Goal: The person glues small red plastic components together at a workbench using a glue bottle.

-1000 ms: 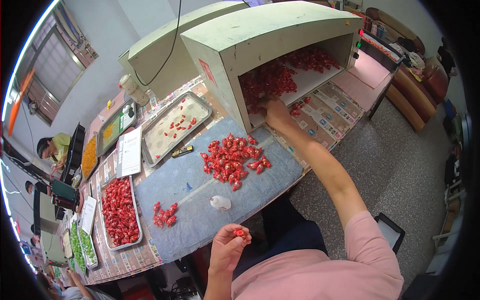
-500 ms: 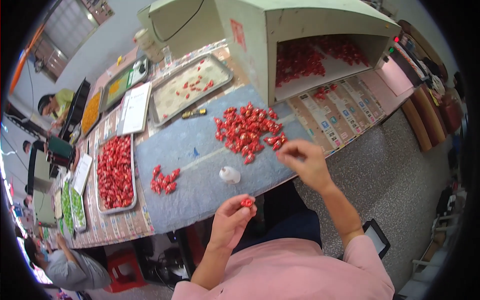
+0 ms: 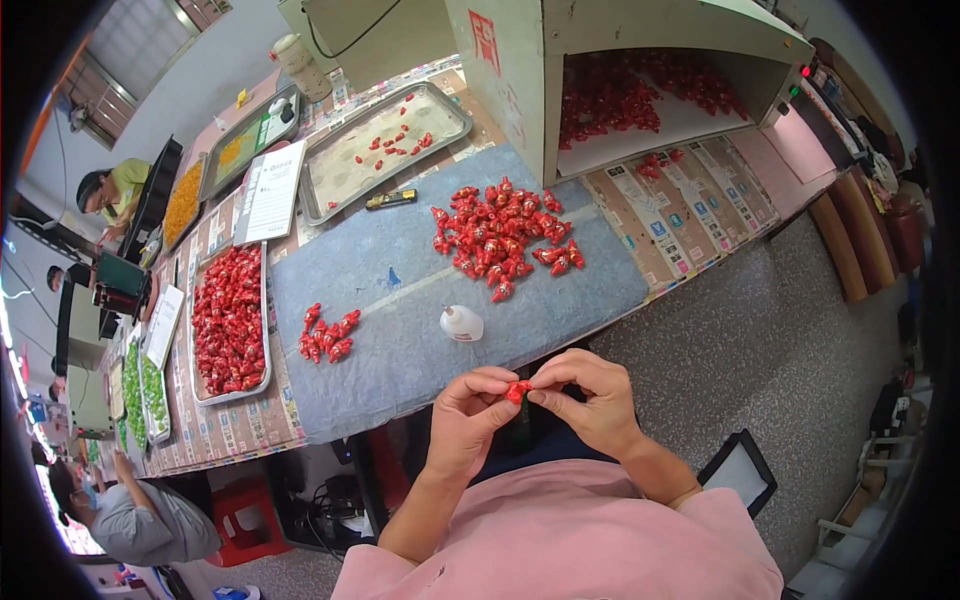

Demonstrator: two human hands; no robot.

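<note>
Above my lap, just off the table's front edge, my left hand (image 3: 462, 418) pinches a small red plastic figure piece (image 3: 517, 391) between thumb and fingertips. My right hand (image 3: 592, 402) grips the same piece from its right side; whether it is one part or two joined is too small to tell. Beyond the hands, a white squeeze bottle (image 3: 462, 323) with a narrow tip lies on a blue-grey mat (image 3: 400, 390). A heap of red figure pieces (image 3: 492, 238) is on the mat's far right, and a smaller cluster (image 3: 328, 336) is at its left.
Left of the mat stands a metal tray (image 3: 268, 350) full of red pieces. A larger tray (image 3: 312, 190) holds scattered red bits, beside a paper pad (image 3: 268, 195) and a yellow-black tube (image 3: 391, 199). A box-shaped machine (image 3: 505, 90) with red pieces inside stands at back right. Co-workers sit at left.
My right hand has come from the heap's right edge down to my left hand, and both now grip the red piece. The left hand has risen slightly.
</note>
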